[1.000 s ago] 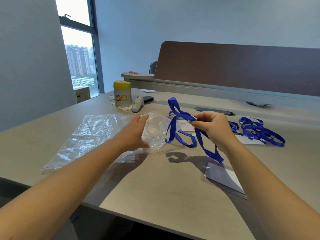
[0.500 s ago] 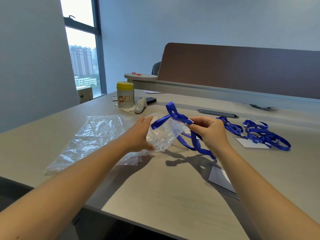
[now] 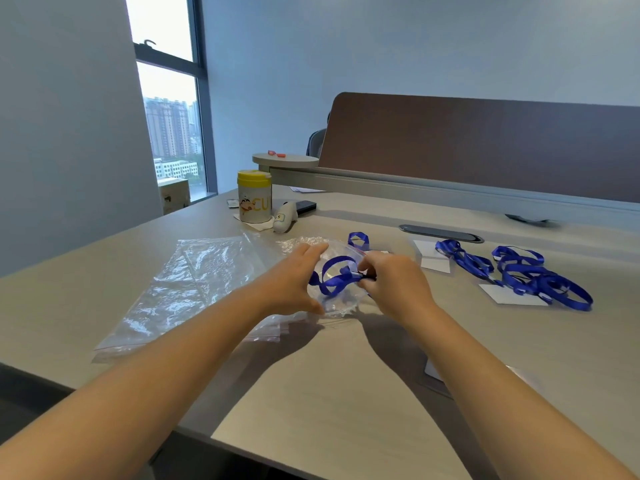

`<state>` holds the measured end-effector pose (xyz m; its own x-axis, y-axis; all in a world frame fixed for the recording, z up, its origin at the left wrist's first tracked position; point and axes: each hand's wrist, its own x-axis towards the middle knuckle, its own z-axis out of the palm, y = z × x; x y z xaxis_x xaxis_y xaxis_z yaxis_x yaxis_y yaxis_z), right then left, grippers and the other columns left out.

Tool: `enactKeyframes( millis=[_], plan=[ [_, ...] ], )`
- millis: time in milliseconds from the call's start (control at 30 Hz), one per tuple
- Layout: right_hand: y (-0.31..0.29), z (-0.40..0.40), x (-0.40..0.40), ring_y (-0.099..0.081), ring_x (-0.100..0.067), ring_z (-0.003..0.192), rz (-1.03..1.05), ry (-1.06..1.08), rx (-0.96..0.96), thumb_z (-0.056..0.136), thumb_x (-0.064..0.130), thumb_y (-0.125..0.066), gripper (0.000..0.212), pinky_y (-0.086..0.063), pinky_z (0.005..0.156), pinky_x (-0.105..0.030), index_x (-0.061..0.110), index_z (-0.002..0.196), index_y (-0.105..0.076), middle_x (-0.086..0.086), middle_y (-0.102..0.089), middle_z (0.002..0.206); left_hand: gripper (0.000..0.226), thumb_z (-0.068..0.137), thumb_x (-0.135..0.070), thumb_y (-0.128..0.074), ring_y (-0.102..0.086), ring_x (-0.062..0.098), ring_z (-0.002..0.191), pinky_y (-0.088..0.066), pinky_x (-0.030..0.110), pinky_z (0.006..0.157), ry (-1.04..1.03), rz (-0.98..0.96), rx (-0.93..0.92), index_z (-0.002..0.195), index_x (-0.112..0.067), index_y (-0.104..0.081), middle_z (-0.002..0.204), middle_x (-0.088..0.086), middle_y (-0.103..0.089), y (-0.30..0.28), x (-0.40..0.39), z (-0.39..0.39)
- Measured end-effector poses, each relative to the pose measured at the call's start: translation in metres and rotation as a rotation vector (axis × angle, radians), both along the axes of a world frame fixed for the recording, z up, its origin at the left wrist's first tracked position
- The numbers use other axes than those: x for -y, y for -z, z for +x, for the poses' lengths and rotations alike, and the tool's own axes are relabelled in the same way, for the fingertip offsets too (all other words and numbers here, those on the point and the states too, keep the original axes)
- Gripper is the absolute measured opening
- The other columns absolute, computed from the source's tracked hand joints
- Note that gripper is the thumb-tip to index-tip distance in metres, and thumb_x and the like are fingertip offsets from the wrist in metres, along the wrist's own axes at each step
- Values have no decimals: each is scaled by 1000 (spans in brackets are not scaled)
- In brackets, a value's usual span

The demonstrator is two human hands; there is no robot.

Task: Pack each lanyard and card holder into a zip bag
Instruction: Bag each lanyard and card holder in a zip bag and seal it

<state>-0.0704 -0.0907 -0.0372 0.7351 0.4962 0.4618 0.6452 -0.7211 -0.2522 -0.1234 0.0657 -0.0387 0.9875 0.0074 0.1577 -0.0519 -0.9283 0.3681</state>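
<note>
While the left hand (image 3: 294,282) grips the clear zip bag (image 3: 334,303) from its left side, thumb underneath and fingers over the top, the right hand (image 3: 391,282) is curled up at the bag's mouth, pinching a blue lanyard (image 3: 337,277). A good chunk of that ribbon already sits inside the bag, looped up behind the plastic, and one small loop still pokes out above the opening. The bag is held just over the desk (image 3: 329,393), roughly in the middle of it.

Left of the hands there's a pile of spare bags (image 3: 194,282) lying flat and crinkly. Off to the right, well apart from the hands, more lanyards (image 3: 526,271) lie tangled on top of a few white card holders (image 3: 509,294). Another white card (image 3: 433,370) peeks out from under the right forearm. Toward the back of the desk stands a yellow-lidded tub (image 3: 254,197), with a small white gadget (image 3: 285,218) lying just beside it.
</note>
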Motion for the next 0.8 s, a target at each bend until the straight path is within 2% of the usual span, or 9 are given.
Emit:
enactKeyframes(
  millis=[67, 133, 233, 300, 467, 567, 667, 733, 800],
  plan=[
    [2, -1, -6, -58, -23, 97, 27, -23, 1, 87, 20, -58, 23, -43, 78, -27, 10, 108, -61, -10, -66, 108, 99, 70, -22, -77, -40, 21, 127, -42, 25, 98, 25, 2, 5, 144, -18, -12, 149, 5, -24, 0, 4, 2],
    [5, 1, -12, -59, -22, 97, 43, -48, -18, 87, 21, -59, 23, -46, 83, -28, 9, 106, -62, -10, -67, 107, 95, 72, -21, -75, -41, 20, 125, -42, 24, 98, 46, 2, 8, 144, -19, -13, 148, 4, -25, 0, 8, 4],
    [10, 3, -18, -60, -21, 101, 73, -64, -131, 87, 21, -59, 26, -47, 91, -29, 8, 109, -63, -10, -66, 112, 93, 74, -22, -74, -42, 20, 124, -42, 25, 99, 69, 23, 14, 144, -19, -14, 147, 3, -28, 2, 11, 6],
    [13, 3, -17, -59, -20, 103, 96, -73, -207, 86, 23, -59, 28, -46, 91, -29, 9, 111, -63, -9, -64, 116, 92, 75, -23, -73, -41, 21, 126, -42, 27, 100, 64, 33, 6, 144, -19, -13, 147, 2, -28, 4, 10, 7],
    [5, -2, 15, -50, -10, 93, 134, -116, -229, 83, 24, -63, 37, -39, 79, -20, 14, 118, -59, -6, -60, 123, 96, 72, -22, -75, -42, 21, 126, -41, 29, 102, 32, 28, -17, 145, -20, -12, 147, 4, -29, 8, 7, 9],
    [2, -3, 44, -44, -5, 86, 50, -84, -285, 80, 26, -66, 42, -38, 77, -21, 16, 120, -57, -3, -58, 123, 97, 71, -23, -75, -41, 20, 127, -41, 29, 102, 31, 25, -14, 145, -20, -12, 147, 4, -30, 7, 9, 8],
    [8, -3, 62, -42, -3, 72, -49, -44, -374, 75, 32, -71, 47, -36, 64, -16, 21, 119, -58, 1, -55, 124, 96, 72, -24, -75, -41, 20, 127, -41, 28, 101, 32, 27, -16, 144, -20, -13, 147, 4, -30, 7, 11, 7],
    [10, -5, 67, -40, -4, 80, -106, -35, -376, 73, 36, -72, 49, -34, 65, -16, 24, 119, -57, 2, -50, 125, 95, 72, -25, -75, -41, 21, 127, -41, 29, 101, 31, 31, -20, 144, -19, -13, 147, 4, -30, 7, 13, 6],
    [9, -7, 72, -41, -7, 93, -149, -24, -377, 73, 38, -72, 54, -37, 76, -20, 24, 122, -54, 2, -46, 127, 96, 71, -26, -75, -41, 22, 127, -40, 29, 101, 24, 32, -22, 144, -19, -14, 148, 5, -29, 8, 13, 7]
  ],
)
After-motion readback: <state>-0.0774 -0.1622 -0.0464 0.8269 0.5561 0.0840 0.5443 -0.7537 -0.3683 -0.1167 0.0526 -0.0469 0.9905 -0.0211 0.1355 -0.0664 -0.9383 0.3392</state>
